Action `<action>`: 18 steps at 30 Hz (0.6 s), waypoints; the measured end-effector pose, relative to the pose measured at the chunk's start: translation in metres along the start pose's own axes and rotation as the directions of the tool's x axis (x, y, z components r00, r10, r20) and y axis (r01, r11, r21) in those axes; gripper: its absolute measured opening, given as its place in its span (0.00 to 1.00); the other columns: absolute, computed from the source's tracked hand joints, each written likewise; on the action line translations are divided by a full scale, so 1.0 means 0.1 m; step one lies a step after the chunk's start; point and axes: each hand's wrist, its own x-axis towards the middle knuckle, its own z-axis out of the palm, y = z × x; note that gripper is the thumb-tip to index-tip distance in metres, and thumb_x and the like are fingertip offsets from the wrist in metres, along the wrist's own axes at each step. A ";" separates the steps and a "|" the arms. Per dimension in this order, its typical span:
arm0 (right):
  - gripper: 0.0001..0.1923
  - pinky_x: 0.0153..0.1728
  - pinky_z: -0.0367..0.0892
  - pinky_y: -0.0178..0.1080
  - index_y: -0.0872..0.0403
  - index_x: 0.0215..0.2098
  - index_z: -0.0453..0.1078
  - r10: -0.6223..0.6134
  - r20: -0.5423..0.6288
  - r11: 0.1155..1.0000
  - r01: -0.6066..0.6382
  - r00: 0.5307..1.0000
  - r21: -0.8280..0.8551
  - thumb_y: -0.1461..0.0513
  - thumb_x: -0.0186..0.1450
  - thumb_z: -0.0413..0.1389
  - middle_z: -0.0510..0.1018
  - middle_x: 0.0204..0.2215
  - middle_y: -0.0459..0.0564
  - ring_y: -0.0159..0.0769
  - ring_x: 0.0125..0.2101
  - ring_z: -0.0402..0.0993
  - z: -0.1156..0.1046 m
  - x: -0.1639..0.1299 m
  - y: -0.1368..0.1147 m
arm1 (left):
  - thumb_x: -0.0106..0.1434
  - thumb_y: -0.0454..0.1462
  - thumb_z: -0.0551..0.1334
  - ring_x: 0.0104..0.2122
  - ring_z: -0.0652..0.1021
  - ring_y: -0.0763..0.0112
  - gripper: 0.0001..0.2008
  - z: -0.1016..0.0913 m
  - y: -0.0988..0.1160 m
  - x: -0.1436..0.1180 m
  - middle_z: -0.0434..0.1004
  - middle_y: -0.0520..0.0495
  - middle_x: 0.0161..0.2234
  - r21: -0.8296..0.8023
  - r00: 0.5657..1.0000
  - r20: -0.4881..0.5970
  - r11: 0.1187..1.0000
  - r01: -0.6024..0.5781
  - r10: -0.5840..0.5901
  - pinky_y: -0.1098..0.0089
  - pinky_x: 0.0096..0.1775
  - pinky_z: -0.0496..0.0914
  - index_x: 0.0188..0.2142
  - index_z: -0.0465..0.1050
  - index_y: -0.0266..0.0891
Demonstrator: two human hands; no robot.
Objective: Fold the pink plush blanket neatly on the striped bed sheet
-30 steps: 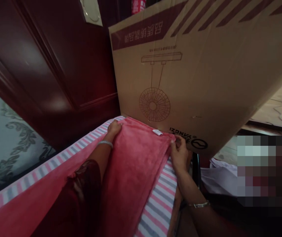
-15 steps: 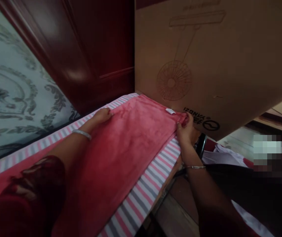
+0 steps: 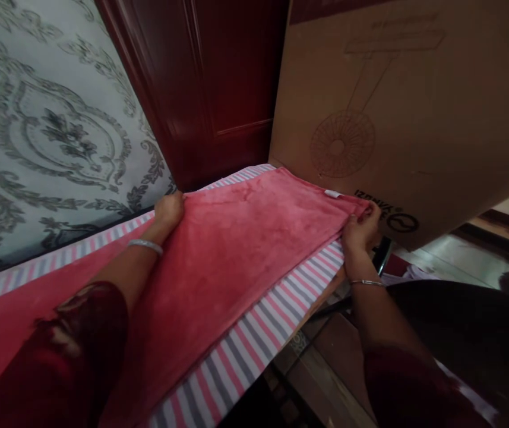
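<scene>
A long pinkish-red plush cloth [image 3: 236, 255] with a small white tag [image 3: 333, 194] lies spread over a pink, grey and white striped cloth [image 3: 254, 339] on a narrow table. My left hand [image 3: 169, 209], closed, pinches the red cloth's edge on the wall side. At the far right corner, my right hand [image 3: 362, 229] grips the cloth with thumb and fingers. Between the two hands the red cloth lies nearly flat, with slight wrinkles. The striped cloth shows along both long edges.
A big cardboard box [image 3: 405, 119] printed with a fan stands at the table's far end. Patterned wallpaper [image 3: 67, 137] and a dark red wooden panel [image 3: 231, 71] border the left and back. A black rounded surface [image 3: 450, 321] is at the right.
My left hand has shifted back along the wall-side edge, towards me. My right hand stays at the corner, pulling it slightly outward. The cloth looks smoother, and the view has turned left.
</scene>
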 end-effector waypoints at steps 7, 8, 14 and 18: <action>0.29 0.50 0.67 0.49 0.56 0.58 0.63 0.092 0.028 0.987 -0.087 0.995 -0.131 0.67 0.57 0.51 0.76 0.45 0.56 0.46 0.43 0.73 0.00 -0.02 -0.06 | 0.71 0.43 0.47 0.49 0.79 0.52 0.23 0.00 -0.12 -0.03 0.79 0.32 0.49 -0.036 0.998 0.047 0.999 -0.031 0.033 0.62 0.48 0.71 0.55 0.70 0.33; 0.29 0.49 0.67 0.49 0.57 0.58 0.63 0.088 0.036 0.987 -0.082 0.995 -0.137 0.67 0.57 0.51 0.76 0.45 0.57 0.46 0.43 0.73 -0.01 -0.03 -0.06 | 0.71 0.44 0.47 0.49 0.79 0.53 0.24 -0.03 -0.17 -0.07 0.80 0.32 0.49 -0.038 0.998 0.046 0.999 -0.033 0.034 0.63 0.47 0.71 0.56 0.69 0.33; 0.27 0.48 0.68 0.50 0.57 0.57 0.63 0.064 0.056 0.987 -0.055 0.996 -0.149 0.65 0.58 0.52 0.76 0.45 0.60 0.49 0.43 0.73 -0.02 -0.07 -0.06 | 0.69 0.45 0.51 0.47 0.79 0.52 0.21 -0.13 -0.55 -0.44 0.81 0.32 0.45 -0.013 0.995 0.086 0.999 -0.049 0.050 0.64 0.46 0.71 0.42 0.78 0.35; 0.29 0.48 0.68 0.50 0.58 0.58 0.63 0.062 0.062 0.984 -0.050 0.996 -0.172 0.66 0.56 0.53 0.77 0.44 0.60 0.50 0.43 0.73 -0.03 -0.08 -0.09 | 0.70 0.44 0.50 0.49 0.79 0.50 0.19 -0.10 -0.62 -0.53 0.81 0.34 0.46 -0.010 1.000 0.030 1.000 -0.009 0.010 0.62 0.47 0.70 0.44 0.78 0.38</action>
